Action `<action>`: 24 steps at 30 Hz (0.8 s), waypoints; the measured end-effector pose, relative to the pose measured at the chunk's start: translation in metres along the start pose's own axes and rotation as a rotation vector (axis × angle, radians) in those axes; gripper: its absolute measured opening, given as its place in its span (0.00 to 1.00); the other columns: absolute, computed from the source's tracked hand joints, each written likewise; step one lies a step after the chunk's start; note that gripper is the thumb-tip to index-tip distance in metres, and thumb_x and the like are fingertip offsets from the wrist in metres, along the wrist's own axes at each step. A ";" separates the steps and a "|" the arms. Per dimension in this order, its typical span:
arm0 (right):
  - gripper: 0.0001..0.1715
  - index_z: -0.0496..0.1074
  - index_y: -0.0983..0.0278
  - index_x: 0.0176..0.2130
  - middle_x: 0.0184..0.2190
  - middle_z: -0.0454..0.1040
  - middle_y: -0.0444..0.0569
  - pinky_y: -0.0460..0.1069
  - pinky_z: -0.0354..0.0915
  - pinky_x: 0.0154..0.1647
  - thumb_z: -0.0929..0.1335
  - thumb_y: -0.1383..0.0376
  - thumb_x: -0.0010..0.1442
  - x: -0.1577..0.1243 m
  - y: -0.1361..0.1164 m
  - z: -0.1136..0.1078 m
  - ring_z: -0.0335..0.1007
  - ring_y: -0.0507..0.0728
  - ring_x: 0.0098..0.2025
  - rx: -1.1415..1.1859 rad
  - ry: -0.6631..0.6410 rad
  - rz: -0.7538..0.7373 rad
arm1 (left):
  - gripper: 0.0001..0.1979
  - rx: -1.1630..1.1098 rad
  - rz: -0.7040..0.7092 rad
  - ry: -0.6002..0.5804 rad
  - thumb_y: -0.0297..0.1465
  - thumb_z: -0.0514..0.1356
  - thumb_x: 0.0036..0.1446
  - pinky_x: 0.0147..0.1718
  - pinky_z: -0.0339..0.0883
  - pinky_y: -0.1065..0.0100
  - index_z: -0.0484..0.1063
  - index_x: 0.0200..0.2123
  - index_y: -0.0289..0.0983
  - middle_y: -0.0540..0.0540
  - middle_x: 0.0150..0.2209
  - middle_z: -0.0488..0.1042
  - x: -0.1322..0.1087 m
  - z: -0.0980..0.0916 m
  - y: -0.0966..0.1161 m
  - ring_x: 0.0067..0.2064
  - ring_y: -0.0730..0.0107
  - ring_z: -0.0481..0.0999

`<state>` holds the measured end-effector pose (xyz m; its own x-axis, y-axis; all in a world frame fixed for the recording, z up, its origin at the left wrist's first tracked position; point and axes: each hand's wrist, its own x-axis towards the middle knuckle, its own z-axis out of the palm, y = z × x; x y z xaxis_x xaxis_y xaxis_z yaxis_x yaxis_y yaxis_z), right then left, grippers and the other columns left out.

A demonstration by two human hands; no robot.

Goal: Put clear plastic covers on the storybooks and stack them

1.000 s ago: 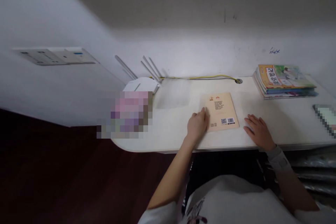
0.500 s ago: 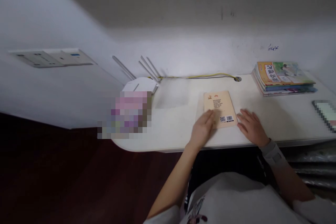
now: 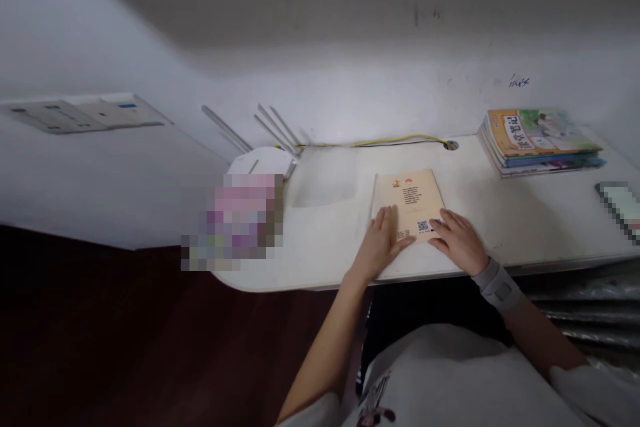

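Observation:
A thin peach-coloured paperback lies on the white desk with its printed back cover up, showing text and a QR code. My left hand rests flat on its lower left corner, fingers apart. My right hand lies on the lower right corner, its fingertips covering part of the barcode. Neither hand grips the book. A grey band circles my right wrist.
A stack of illustrated books sits at the desk's right end, near a pixelated phone-like object. A white router with several antennas and a pixelated object stand at left. A yellow cable runs along the wall.
My hands have closed in from either side and now lie on the book's lower corners. The book has turned slightly and sits squarer to the desk edge.

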<state>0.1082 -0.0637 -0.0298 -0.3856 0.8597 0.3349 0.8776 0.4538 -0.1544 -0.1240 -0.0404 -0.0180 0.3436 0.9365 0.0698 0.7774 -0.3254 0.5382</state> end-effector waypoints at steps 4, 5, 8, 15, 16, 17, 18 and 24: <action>0.22 0.72 0.64 0.53 0.56 0.68 0.62 0.60 0.63 0.56 0.67 0.57 0.62 0.006 -0.006 -0.003 0.64 0.66 0.58 0.037 0.017 0.014 | 0.44 -0.071 -0.002 -0.013 0.49 0.58 0.57 0.64 0.48 0.48 0.42 0.68 0.37 0.31 0.69 0.47 -0.006 -0.003 -0.003 0.70 0.51 0.44; 0.22 0.72 0.63 0.52 0.56 0.68 0.61 0.60 0.63 0.55 0.66 0.56 0.62 0.006 -0.007 -0.003 0.64 0.66 0.57 0.047 0.022 0.018 | 0.44 -0.084 -0.006 -0.010 0.49 0.58 0.57 0.64 0.48 0.49 0.43 0.68 0.38 0.31 0.69 0.47 -0.007 -0.003 -0.004 0.70 0.52 0.45; 0.21 0.72 0.62 0.52 0.56 0.69 0.60 0.60 0.64 0.54 0.66 0.56 0.63 0.006 -0.005 -0.004 0.65 0.65 0.56 0.079 0.030 0.016 | 0.42 -0.105 -0.025 -0.013 0.47 0.59 0.56 0.65 0.45 0.49 0.47 0.67 0.37 0.31 0.68 0.49 -0.007 -0.004 -0.007 0.70 0.53 0.46; 0.23 0.72 0.65 0.51 0.55 0.69 0.62 0.59 0.64 0.54 0.66 0.54 0.62 0.006 -0.005 -0.004 0.65 0.66 0.57 0.067 0.034 0.002 | 0.39 -0.172 -0.047 0.011 0.46 0.59 0.57 0.64 0.49 0.51 0.52 0.66 0.36 0.32 0.68 0.51 -0.007 -0.008 -0.003 0.69 0.53 0.50; 0.23 0.72 0.65 0.51 0.55 0.69 0.62 0.60 0.64 0.54 0.66 0.54 0.62 0.006 -0.005 -0.004 0.65 0.66 0.57 0.062 0.033 0.003 | 0.39 -0.189 -0.048 0.028 0.47 0.59 0.57 0.64 0.49 0.51 0.52 0.66 0.36 0.33 0.68 0.52 -0.007 -0.007 -0.004 0.69 0.53 0.50; 0.23 0.72 0.64 0.51 0.55 0.69 0.62 0.60 0.65 0.54 0.66 0.54 0.62 0.006 -0.006 -0.004 0.65 0.66 0.56 0.059 0.034 0.003 | 0.39 -0.211 -0.052 0.047 0.47 0.59 0.56 0.64 0.49 0.52 0.52 0.66 0.37 0.33 0.68 0.53 -0.007 -0.006 -0.004 0.68 0.53 0.52; 0.23 0.72 0.64 0.51 0.55 0.69 0.62 0.60 0.65 0.54 0.66 0.53 0.62 0.007 -0.007 -0.004 0.65 0.66 0.56 0.058 0.037 0.004 | 0.40 -0.240 -0.058 0.070 0.47 0.59 0.56 0.64 0.50 0.52 0.50 0.67 0.38 0.33 0.67 0.54 -0.007 -0.004 -0.006 0.68 0.53 0.53; 0.18 0.74 0.63 0.48 0.50 0.74 0.58 0.56 0.65 0.55 0.61 0.60 0.67 0.009 -0.013 -0.003 0.70 0.62 0.52 0.072 0.087 0.033 | 0.42 -0.488 -0.103 0.318 0.51 0.50 0.60 0.64 0.49 0.48 0.40 0.69 0.35 0.30 0.70 0.44 -0.011 0.010 -0.019 0.69 0.50 0.49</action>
<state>0.0948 -0.0628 -0.0219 -0.3281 0.8525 0.4071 0.8654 0.4440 -0.2324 -0.1372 -0.0460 -0.0369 0.0454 0.9778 0.2045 0.4400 -0.2033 0.8747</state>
